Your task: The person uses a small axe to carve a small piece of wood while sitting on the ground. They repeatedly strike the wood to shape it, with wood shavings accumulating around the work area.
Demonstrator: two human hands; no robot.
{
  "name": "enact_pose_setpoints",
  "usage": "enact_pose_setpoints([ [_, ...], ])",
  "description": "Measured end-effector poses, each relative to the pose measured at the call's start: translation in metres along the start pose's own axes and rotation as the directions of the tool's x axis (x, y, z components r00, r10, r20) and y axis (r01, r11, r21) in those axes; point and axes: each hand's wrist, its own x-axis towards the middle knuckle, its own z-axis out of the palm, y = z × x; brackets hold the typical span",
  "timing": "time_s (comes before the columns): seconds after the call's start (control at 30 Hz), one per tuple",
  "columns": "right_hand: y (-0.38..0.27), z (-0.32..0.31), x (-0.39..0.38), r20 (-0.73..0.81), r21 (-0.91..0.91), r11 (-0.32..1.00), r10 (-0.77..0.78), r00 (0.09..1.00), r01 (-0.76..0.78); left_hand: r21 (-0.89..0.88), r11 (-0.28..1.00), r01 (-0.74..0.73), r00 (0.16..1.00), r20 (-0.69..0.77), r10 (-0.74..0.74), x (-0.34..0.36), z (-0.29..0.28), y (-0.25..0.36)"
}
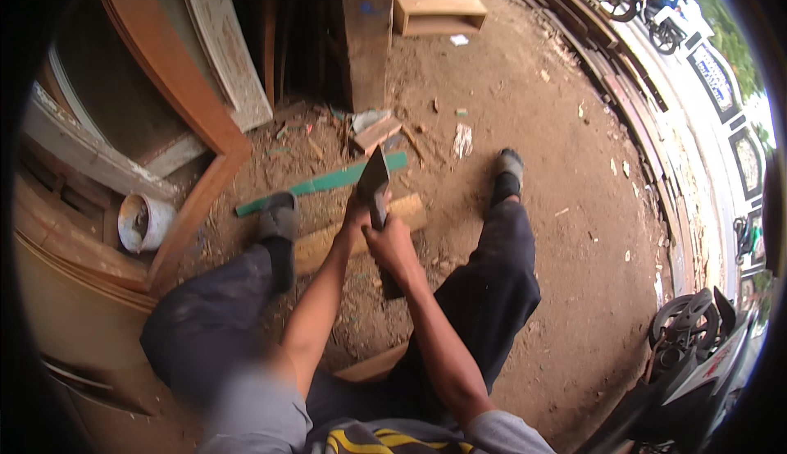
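Between my knees, both my hands meet on a dark bladed tool (374,177) with a wide, pointed metal head. The point faces up and away from me, and a dark lower end shows below my wrists. My right hand (393,245) wraps round its narrow middle, thumb upward. Closer to the blade, my left hand (356,214) closes against the tool's left side, its fingers partly hidden. The exact kind of tool is unclear. Beneath my hands a light wooden plank (320,249) lies on the ground, with a green painted board (328,182) beyond it.
Wooden frames (164,52) lean at the left, beside a dirty white bucket (146,223). A dark post (367,36) stands ahead, with a small wooden shelf unit (438,11) beyond. Long timber (615,85) lines the right side. A motorbike (697,364) stands at the lower right.
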Motion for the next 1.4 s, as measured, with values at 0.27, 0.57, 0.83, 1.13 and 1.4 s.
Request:
enact_pose_setpoints([
  [0.27,-0.052,-0.044,-0.01,0.061,0.177,0.976,0.117,0.991,-0.126,-0.148,0.973,-0.175,0.984,-0.007,0.176,0.028,0.007,-0.022],
  [0.57,-0.034,-0.035,-0.004,0.101,0.056,0.973,0.218,0.971,-0.224,-0.044,0.995,-0.093,0.988,0.117,0.098,0.023,0.009,-0.021],
  [0.83,-0.047,-0.059,-0.017,0.035,0.442,0.897,-0.041,0.999,0.021,-0.048,0.977,-0.209,0.976,0.054,0.211,0.011,0.001,0.001],
  [1.13,-0.03,-0.038,-0.015,0.178,0.334,0.927,0.116,0.977,-0.171,0.208,0.978,-0.035,0.998,0.049,0.025,0.022,0.0,-0.017],
  [1.4,-0.047,-0.054,-0.022,-0.014,0.529,0.843,-0.104,0.995,0.095,-0.138,0.99,0.018,0.989,0.146,0.002,0.008,0.007,0.002],
])
